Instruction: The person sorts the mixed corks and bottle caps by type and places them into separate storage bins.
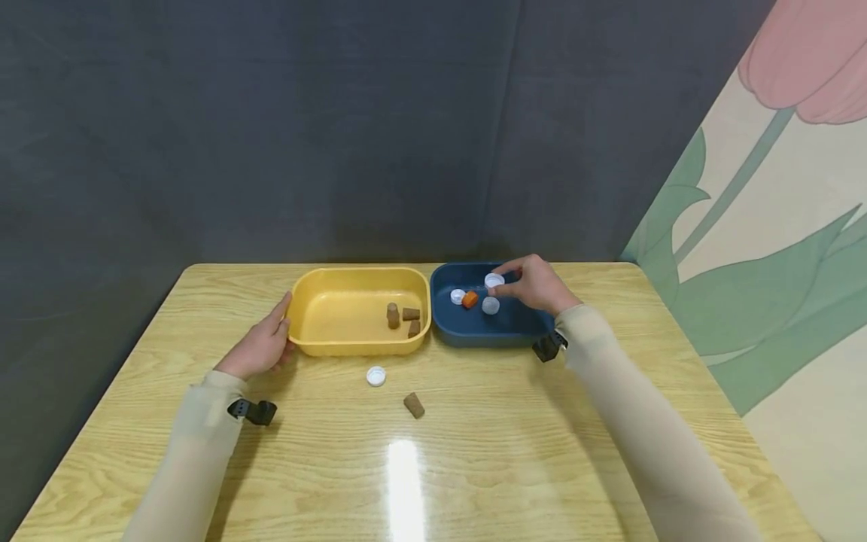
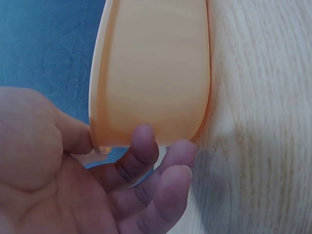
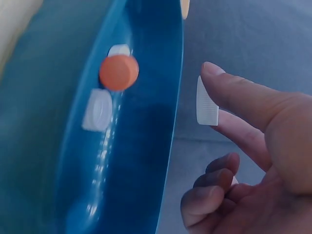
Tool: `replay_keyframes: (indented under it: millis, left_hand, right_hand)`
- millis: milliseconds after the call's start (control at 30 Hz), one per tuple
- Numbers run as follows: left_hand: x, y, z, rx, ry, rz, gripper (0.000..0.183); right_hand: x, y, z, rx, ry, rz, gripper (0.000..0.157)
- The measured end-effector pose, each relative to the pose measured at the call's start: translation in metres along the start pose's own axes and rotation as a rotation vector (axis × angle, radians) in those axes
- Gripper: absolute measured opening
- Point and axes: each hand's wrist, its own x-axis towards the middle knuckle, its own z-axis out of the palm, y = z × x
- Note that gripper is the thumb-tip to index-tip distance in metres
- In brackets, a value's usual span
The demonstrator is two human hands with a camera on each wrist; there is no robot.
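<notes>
Over the blue tray [image 1: 491, 340], my right hand [image 1: 538, 284] pinches a white bottle cap [image 1: 494, 281] between thumb and forefinger. The ribbed side of this cap [image 3: 207, 103] shows in the right wrist view. Below it in the tray lie an orange cap [image 1: 470, 299], a white cap [image 1: 457, 296] and a translucent cap [image 1: 491, 306]. My left hand [image 1: 260, 345] holds the left end of the yellow tray [image 1: 359, 349]. In the left wrist view its thumb is at the rim and its fingers [image 2: 145, 144] curl against the outer wall.
Several corks [image 1: 393, 316] lie at the right end inside the yellow tray. On the wooden table [image 1: 311, 467] in front of the trays are another white cap [image 1: 375, 376] and a single cork [image 1: 414, 406]. A dark cloth [image 1: 339, 128] hangs behind the table.
</notes>
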Motion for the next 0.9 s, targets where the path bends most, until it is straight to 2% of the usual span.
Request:
replay_keyframes:
  millis: [133, 400, 900]
  left_hand:
    - [0.0, 0.001, -0.001, -0.001, 0.0, 0.007, 0.057]
    - [0.002, -0.002, 0.0, 0.004, -0.003, -0.003, 0.056]
    - [0.001, -0.001, 0.001, 0.0, 0.003, -0.005, 0.057]
  right_hand:
    - [0.009, 0.006, -0.002, -0.013, -0.011, 0.031, 0.039]
    - [0.017, 0.013, 0.003, -0.088, -0.047, 0.031, 0.04]
    - [0.022, 0.02, 0.009, -0.09, -0.12, 0.062, 0.046]
